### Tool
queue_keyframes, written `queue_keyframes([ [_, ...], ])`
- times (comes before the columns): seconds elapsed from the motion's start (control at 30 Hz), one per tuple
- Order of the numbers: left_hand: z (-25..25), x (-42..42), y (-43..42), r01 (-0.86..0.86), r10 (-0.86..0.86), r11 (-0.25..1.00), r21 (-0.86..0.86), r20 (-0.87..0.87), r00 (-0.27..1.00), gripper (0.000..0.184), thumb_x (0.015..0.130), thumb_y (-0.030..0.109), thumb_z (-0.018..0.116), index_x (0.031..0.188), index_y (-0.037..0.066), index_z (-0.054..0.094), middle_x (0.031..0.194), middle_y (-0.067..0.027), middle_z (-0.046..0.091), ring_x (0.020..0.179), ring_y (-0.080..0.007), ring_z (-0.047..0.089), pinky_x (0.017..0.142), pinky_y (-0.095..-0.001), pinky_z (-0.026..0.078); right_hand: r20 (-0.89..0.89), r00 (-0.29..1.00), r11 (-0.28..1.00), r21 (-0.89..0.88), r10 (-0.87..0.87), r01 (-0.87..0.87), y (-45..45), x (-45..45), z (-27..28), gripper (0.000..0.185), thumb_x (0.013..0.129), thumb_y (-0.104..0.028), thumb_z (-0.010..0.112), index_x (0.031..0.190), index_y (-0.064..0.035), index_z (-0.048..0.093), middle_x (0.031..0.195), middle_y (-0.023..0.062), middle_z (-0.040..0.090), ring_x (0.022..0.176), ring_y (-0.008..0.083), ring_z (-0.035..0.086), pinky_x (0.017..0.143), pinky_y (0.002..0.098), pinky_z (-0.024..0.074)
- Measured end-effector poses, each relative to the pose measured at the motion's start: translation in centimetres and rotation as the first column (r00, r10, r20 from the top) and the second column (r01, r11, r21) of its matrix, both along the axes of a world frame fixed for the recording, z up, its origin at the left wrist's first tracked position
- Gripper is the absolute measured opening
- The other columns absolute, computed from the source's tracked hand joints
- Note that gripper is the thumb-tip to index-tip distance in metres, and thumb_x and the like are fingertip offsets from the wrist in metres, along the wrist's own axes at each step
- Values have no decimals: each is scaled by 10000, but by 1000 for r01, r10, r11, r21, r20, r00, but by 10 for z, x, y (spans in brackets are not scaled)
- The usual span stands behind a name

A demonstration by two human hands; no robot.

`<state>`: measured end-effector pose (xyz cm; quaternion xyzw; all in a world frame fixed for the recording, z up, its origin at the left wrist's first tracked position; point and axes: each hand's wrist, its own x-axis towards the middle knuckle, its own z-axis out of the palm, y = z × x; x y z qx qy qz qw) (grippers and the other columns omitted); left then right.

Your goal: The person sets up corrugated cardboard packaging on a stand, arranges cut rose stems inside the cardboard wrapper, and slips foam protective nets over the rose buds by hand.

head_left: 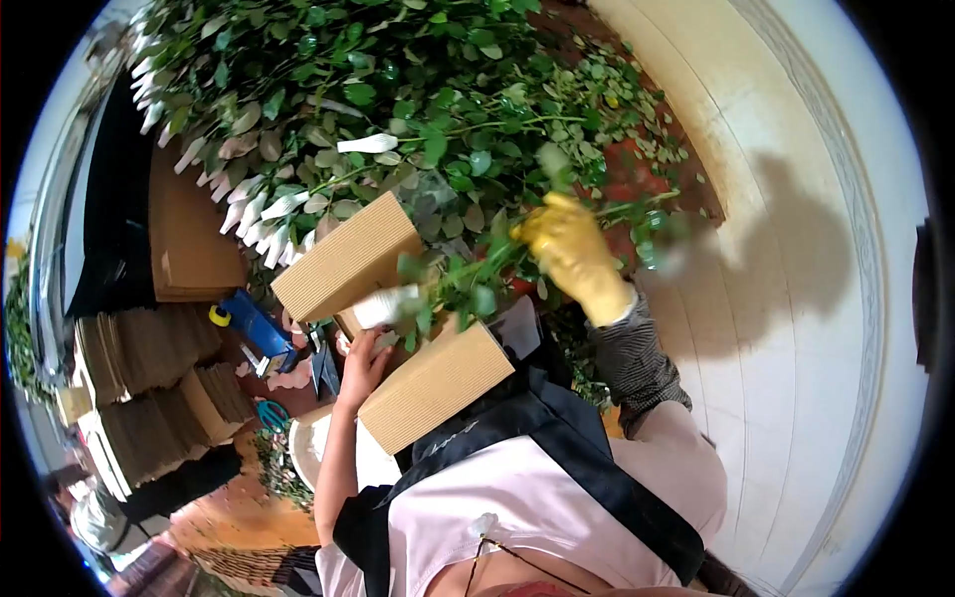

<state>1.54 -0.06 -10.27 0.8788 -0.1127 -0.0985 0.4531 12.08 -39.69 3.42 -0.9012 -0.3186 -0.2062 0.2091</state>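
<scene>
My right hand (572,254), in a yellow glove, is closed around a leafy rose stem (477,267), slightly blurred by motion. The stem lies across the gap between two corrugated cardboard flaps, and its white-sleeved bud (386,306) is at the left end. The upper flap (348,257) and the lower flap (438,388) stand tilted on either side of the bud. My bare left hand (366,370) rests by the left end of the gap, just below the bud. Its fingers are extended against the cardboard, with their tips partly hidden.
A large pile of leafy roses (398,90) with white-sleeved heads covers the table beyond. Left are a blue tape dispenser (257,326), scissors (323,366), teal-handled scissors (272,415) and stacked cardboard sheets (149,353). A white tiled wall (766,328) stands at right.
</scene>
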Motion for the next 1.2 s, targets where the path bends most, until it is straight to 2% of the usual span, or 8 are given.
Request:
queue_keyframes([
  [0.4, 15, 3, -6, -42, 42, 999, 0, -25, 999, 328, 867, 100, 719, 1176, 7, 654, 1049, -195, 658, 1021, -380, 627, 887, -412, 496, 244, 919, 864, -332, -309, 379, 8, 177, -55, 216, 795, -114, 760, 1006, -72, 740, 1000, 114, 725, 1069, 304, 637, 1004, 397, 466],
  [0.5, 14, 3, -6, -38, 38, 999, -12, -10, 999, 336, 867, 102, 713, 1186, 16, 653, 1051, -191, 653, 1021, -374, 626, 892, -413, 493, 2, 932, 921, -155, -362, 358, 5, 171, -30, 345, 691, -15, 781, 1024, -83, 720, 1061, 114, 714, 1049, 311, 633, 972, 406, 474],
  [0.67, 10, 2, -5, -31, 31, 999, -10, 10, 999, 345, 864, 101, 713, 1194, 24, 650, 1051, -187, 648, 1018, -376, 624, 893, -417, 490, 506, 746, 899, 175, -433, 403, -34, 141, 41, 387, 655, 60, 770, 1020, -37, 686, 956, 152, 696, 956, 313, 659, 865, 418, 531],
  [0.93, 6, 0, -6, -48, 48, 998, -37, -2, 999, 359, 857, 91, 724, 1201, 30, 645, 1066, -174, 646, 1035, -370, 619, 913, -406, 484, 74, 997, 997, -74, -29, 34, 92, 115, 8, 211, 783, 50, 626, 961, -19, 716, 764, 123, 680, 667, 264, 642, 606, 382, 534],
  [1.0, 8, 2, -5, -34, 34, 999, -1, -14, 999, 345, 864, 97, 721, 1194, 28, 648, 1073, -167, 647, 1047, -359, 620, 921, -402, 481, -980, 183, 728, 68, -79, 682, 153, 127, -35, 183, 804, 48, 613, 923, -34, 725, 776, 111, 703, 688, 264, 666, 611, 372, 542],
  [1.07, 14, 2, -7, -39, 39, 999, 8, -10, 999, 345, 861, 92, 723, 1192, 28, 649, 1077, -166, 647, 1053, -361, 619, 922, -399, 483, -723, 453, 695, 668, 522, 265, 141, 124, -157, 97, 820, -16, 641, 847, -64, 720, 782, 92, 707, 723, 247, 677, 669, 358, 531],
  [1.13, 14, 1, -8, -27, 27, 1000, 14, 0, 1000, 352, 854, 82, 727, 1192, 25, 647, 1078, -165, 648, 1053, -362, 620, 919, -398, 486, -157, 987, 851, -515, 25, -104, 135, 104, -111, 79, 825, -74, 650, 779, -90, 713, 771, 67, 701, 748, 244, 671, 743, 351, 504],
  [1.2, 9, 2, -7, -24, 24, 1000, 2, 28, 999, 353, 847, 73, 729, 1186, 22, 646, 1087, -165, 650, 1058, -363, 619, 918, -401, 488, -35, 996, 843, -529, 87, -93, 121, 97, -114, 88, 823, -109, 646, 758, -104, 705, 746, 55, 681, 768, 243, 653, 787, 341, 482],
])
